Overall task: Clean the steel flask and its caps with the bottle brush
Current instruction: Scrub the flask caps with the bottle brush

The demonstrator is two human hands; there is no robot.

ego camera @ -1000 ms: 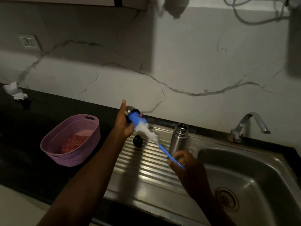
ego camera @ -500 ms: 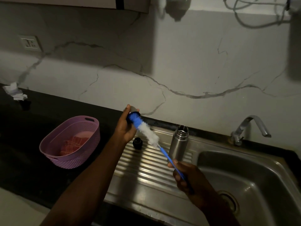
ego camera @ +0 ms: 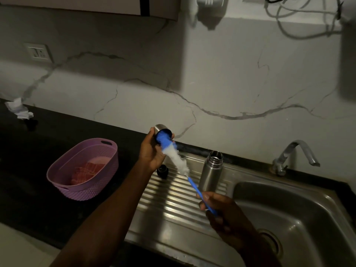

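The flask (ego camera: 210, 171) stands upright and uncapped on the ribbed drainboard (ego camera: 169, 195), just left of the sink (ego camera: 289, 212); no writing shows on it. The left hand (ego camera: 152, 151) grips the steel cap (ego camera: 161, 130) above the drainboard's far edge, the brush (ego camera: 174, 156) tip inside it, while the right hand (ego camera: 223, 212) pinches the blue handle. A black cap (ego camera: 162, 171) sits on the drainboard, with a basket (ego camera: 84, 168) well left.

brush tip (ego camera: 163, 138) hidden inside steel cap (ego camera: 161, 128); bristles blurred.

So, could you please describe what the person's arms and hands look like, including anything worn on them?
Both forearms are bare, with no sleeves in view. The left hand and right hand wear no gloves; no rings, watch or bracelets are visible in the dim light.
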